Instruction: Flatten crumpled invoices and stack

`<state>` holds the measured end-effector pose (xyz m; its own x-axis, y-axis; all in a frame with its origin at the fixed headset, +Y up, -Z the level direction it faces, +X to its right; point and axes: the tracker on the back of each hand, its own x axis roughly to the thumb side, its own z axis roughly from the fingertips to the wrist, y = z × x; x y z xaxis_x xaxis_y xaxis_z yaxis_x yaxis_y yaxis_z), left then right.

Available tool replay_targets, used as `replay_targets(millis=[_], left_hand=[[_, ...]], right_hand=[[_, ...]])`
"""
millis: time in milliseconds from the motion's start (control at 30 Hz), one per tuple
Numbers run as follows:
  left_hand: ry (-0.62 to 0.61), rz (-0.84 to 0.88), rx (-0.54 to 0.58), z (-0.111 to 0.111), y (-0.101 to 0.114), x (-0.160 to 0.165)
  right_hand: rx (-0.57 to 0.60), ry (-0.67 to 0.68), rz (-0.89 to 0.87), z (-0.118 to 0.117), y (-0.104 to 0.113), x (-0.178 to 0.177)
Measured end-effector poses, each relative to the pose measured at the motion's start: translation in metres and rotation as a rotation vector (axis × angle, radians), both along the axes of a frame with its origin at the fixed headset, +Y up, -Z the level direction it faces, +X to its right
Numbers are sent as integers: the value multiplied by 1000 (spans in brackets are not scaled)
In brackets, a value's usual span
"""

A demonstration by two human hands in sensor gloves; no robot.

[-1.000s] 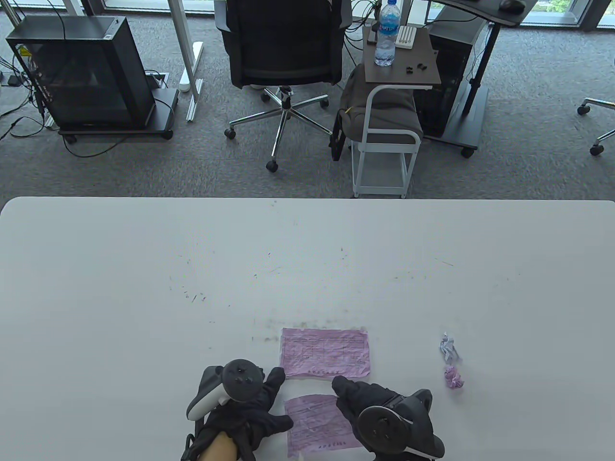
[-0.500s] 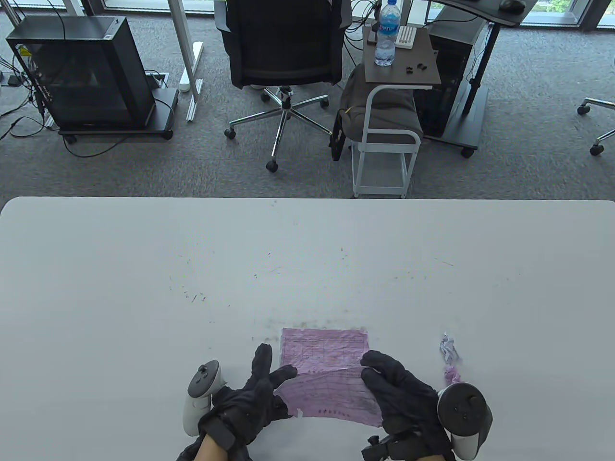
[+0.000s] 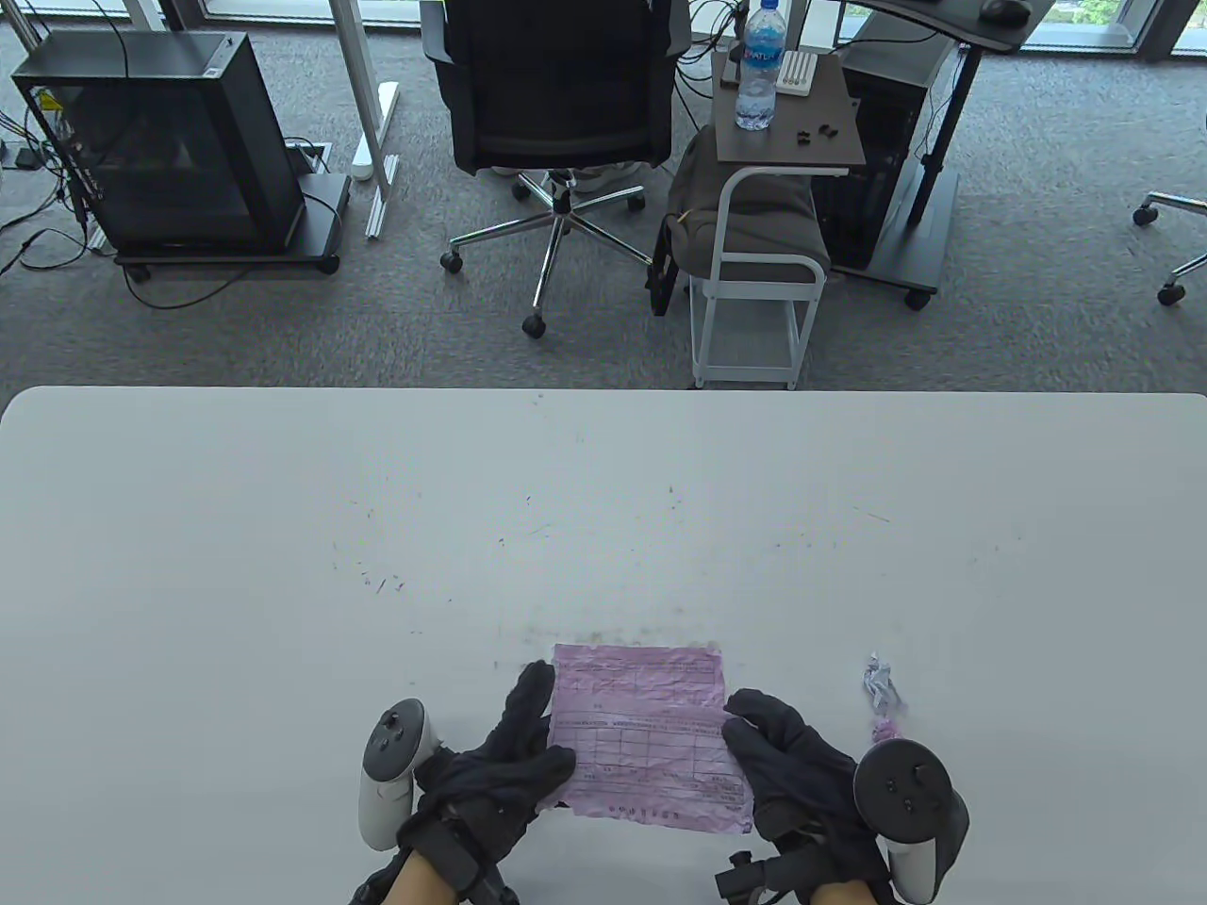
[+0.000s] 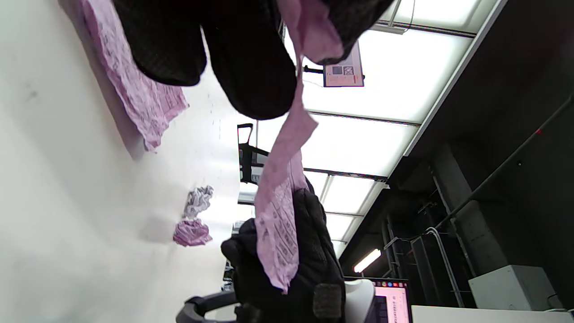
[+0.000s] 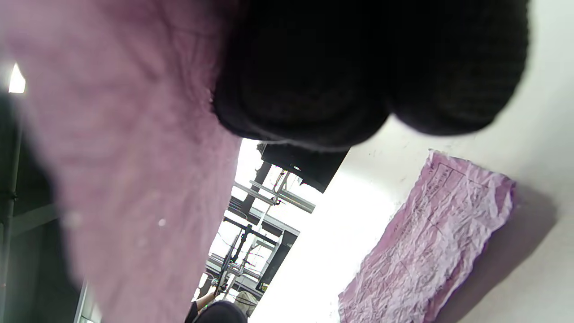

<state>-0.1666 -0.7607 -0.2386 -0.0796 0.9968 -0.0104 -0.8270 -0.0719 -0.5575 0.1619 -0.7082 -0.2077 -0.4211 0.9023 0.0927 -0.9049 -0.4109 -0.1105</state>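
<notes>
Behind the white table it's all grey carpet. Top left there's a black PC case on a wheeled stand. Top middle, a black office chair with a chrome star base. To the right of it, a small white rolling side table with a brown top, holding a water bottle, and a dark desk in the top right.

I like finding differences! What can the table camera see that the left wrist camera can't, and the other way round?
Only the table view shows the office chair, water bottle and both trackers. Only the left wrist view shows ceiling lights and the held pink invoice hanging clear of the table. Both show that invoice, the flattened invoice underneath, and two crumpled paper balls.
</notes>
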Motion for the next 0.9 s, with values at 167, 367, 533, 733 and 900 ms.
replay_targets(millis=[167,367,533,733,900], left_hand=[[88,-224,157,3,16,-2],[144,-511,328,8,43,10],[91,-711,399,2,55,21],[57,-787,365,-26,39,25],[15,-888,361,-52,18,31]], right_hand=[[4,35,28,0,4,-3],[-21,64,208,-9,20,-5],[-65,95,337,-29,23,-12],[-97,107,529,-63,9,-23],[-160,90,563,-89,-15,-28]])
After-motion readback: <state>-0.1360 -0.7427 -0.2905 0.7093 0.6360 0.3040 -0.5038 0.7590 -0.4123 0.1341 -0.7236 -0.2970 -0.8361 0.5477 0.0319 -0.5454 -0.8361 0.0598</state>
